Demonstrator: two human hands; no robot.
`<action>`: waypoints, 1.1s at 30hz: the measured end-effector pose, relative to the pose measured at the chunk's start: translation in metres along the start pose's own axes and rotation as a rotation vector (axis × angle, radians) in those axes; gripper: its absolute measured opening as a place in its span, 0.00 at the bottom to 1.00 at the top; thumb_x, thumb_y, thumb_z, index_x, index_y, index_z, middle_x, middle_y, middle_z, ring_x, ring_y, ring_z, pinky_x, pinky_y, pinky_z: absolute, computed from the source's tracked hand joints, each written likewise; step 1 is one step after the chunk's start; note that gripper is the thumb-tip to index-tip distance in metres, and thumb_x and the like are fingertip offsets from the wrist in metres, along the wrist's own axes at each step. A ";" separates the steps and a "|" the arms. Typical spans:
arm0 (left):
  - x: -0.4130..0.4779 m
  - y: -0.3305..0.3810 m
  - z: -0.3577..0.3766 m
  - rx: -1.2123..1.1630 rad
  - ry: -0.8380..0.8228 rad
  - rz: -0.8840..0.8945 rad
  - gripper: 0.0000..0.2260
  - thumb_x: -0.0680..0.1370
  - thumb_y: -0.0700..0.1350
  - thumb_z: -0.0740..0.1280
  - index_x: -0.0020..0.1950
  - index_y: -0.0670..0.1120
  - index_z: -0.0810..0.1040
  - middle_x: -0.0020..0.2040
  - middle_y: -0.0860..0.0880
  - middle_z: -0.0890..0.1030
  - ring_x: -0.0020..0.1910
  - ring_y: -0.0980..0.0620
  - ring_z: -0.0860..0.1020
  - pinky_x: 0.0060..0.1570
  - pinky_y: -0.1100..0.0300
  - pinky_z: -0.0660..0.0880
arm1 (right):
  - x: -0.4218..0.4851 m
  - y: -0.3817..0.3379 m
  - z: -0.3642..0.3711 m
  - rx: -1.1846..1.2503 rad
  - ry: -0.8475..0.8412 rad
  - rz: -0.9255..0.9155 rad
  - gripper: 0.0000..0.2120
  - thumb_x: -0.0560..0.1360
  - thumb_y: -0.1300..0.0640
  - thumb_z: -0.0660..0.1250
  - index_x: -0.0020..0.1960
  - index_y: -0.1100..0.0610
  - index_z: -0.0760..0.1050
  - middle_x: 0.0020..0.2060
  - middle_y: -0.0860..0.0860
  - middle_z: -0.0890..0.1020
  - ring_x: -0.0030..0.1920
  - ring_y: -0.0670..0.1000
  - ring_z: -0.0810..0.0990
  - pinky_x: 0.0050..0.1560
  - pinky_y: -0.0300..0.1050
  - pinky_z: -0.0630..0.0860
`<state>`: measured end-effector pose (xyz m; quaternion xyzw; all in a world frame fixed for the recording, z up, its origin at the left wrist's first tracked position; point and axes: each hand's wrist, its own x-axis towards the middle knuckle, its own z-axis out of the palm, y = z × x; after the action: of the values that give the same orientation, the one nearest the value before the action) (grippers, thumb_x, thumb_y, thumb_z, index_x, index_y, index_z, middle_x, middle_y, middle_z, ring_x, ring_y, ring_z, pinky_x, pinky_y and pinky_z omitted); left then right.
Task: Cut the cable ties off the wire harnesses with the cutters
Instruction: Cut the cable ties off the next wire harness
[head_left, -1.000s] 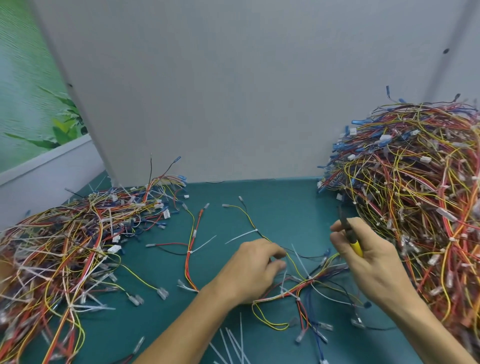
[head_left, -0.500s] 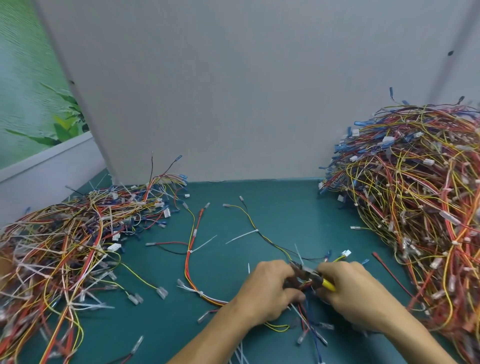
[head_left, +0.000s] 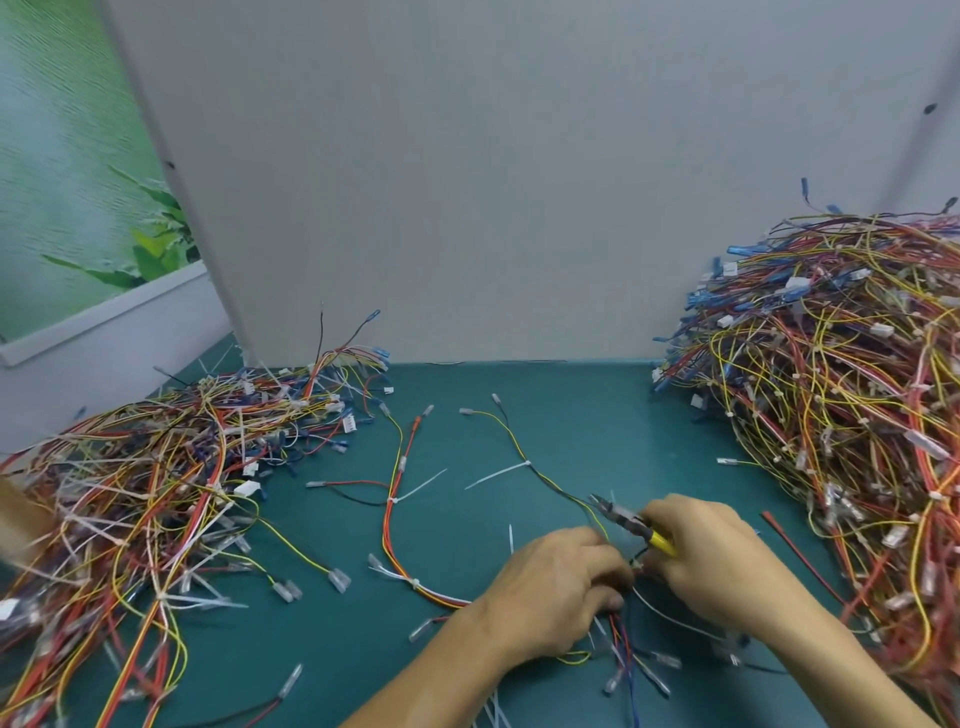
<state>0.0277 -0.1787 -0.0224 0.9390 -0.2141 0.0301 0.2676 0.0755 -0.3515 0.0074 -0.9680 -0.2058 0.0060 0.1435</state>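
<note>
Teal bench (head_left: 571, 415) is piled with harnesses (head_left: 841, 395), many seemingly uncut; cutters (head_left: 631, 522) are gripped by right hand (head_left: 711, 551), wires (head_left: 621, 634) by left hand (head_left: 556, 592)

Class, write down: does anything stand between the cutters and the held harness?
Nothing visible: the cutters in the right hand sit right beside the harness that the left hand grips.

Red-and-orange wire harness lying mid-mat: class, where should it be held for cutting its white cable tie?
Pinch the red-and-orange wire harness on its straight run just below the white cable tie, from the left: the tie's tail sticks out right, leaving that side for the yellow-handled cutters.
</note>
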 end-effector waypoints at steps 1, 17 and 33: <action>0.000 0.000 0.000 0.011 -0.009 -0.002 0.11 0.78 0.45 0.66 0.59 0.48 0.80 0.54 0.47 0.76 0.57 0.47 0.74 0.57 0.54 0.71 | 0.003 -0.001 -0.001 -0.039 -0.022 0.006 0.05 0.72 0.53 0.66 0.42 0.53 0.71 0.40 0.47 0.76 0.46 0.55 0.75 0.42 0.48 0.73; -0.008 -0.003 0.008 0.118 0.065 0.088 0.14 0.79 0.46 0.62 0.65 0.49 0.76 0.70 0.51 0.68 0.58 0.44 0.71 0.62 0.50 0.68 | 0.012 0.004 0.006 0.058 -0.160 -0.046 0.05 0.76 0.53 0.62 0.43 0.54 0.72 0.39 0.49 0.78 0.44 0.53 0.75 0.45 0.51 0.74; -0.001 -0.004 0.007 0.079 0.029 0.038 0.13 0.80 0.47 0.62 0.62 0.49 0.80 0.64 0.49 0.76 0.60 0.46 0.72 0.64 0.57 0.67 | 0.001 0.011 0.005 0.050 -0.140 -0.112 0.11 0.76 0.48 0.64 0.39 0.50 0.68 0.40 0.44 0.71 0.44 0.48 0.72 0.47 0.50 0.72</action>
<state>0.0278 -0.1786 -0.0302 0.9440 -0.2265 0.0572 0.2330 0.0804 -0.3589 -0.0001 -0.9483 -0.2688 0.0706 0.1530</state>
